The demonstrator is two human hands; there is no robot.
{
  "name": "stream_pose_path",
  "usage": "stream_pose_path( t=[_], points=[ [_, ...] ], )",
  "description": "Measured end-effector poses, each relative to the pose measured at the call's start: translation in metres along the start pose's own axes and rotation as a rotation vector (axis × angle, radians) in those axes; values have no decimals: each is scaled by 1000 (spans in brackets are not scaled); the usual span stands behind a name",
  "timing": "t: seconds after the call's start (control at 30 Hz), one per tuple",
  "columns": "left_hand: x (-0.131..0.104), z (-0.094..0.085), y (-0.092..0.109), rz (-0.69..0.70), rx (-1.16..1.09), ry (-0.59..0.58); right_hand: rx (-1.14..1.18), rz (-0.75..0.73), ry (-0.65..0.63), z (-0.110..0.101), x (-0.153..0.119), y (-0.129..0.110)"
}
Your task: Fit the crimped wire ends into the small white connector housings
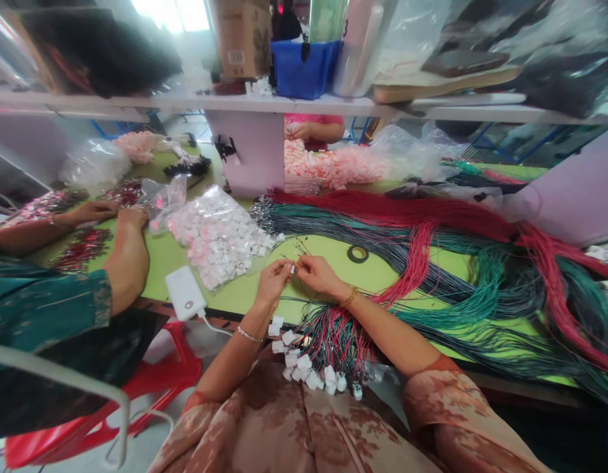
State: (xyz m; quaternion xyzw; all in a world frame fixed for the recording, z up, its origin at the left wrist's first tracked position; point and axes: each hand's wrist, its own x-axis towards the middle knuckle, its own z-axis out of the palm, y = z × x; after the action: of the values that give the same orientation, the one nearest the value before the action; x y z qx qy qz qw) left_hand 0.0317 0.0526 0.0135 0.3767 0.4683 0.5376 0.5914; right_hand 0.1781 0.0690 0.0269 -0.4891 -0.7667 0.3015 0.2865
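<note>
My left hand (274, 281) is closed in a pinch on a small white connector (293, 269), mostly covered by the fingertips. Right beside it, my right hand (320, 274) pinches a few thin wires (301, 247), whose dark ends stick out past the fingers. The two hands almost touch over the green table (328, 247). Below them, at the table edge, hangs a bunch of red, green and black wires (333, 332) with white connectors (304, 363) on their ends. A clear bag of white connectors (218, 240) lies just left of my hands.
Long bundles of red wires (422, 213), green wires (486, 286) and dark wires (328, 225) stretch across the right side. A roll of black tape (358, 253) and a white power bank (184, 293) lie nearby. At left, a co-worker's arm (130, 263) rests by red parts. A shelf (186, 103) spans above.
</note>
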Motion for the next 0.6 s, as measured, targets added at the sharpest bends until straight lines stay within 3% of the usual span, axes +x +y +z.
stream_pose_path(
  t=[0.17, 0.27, 0.3, 0.33, 0.47, 0.53, 0.6],
  points=[
    [-5, 1, 4, 56, 96, 47, 3, -23, -25, -3, 1, 0],
    [-26, 8, 15, 297, 243, 90, 227, 2, -68, -19, 9, 2],
    [-37, 11, 18, 412, 337, 33, 285, 20, -66, -23, 12, 2],
    [-49, 15, 20, 512, 446, -85, 310, 34, -64, -25, 14, 1],
    [-93, 33, 14, 716, 841, -936, 121, -34, -247, -9, 8, -9],
    [-103, 39, 9, 754, 896, -1134, -60, -92, -333, 9, -2, -16],
    [-100, 38, 10, 746, 857, -1120, -211, -127, -343, 24, -10, -20]
  ],
)
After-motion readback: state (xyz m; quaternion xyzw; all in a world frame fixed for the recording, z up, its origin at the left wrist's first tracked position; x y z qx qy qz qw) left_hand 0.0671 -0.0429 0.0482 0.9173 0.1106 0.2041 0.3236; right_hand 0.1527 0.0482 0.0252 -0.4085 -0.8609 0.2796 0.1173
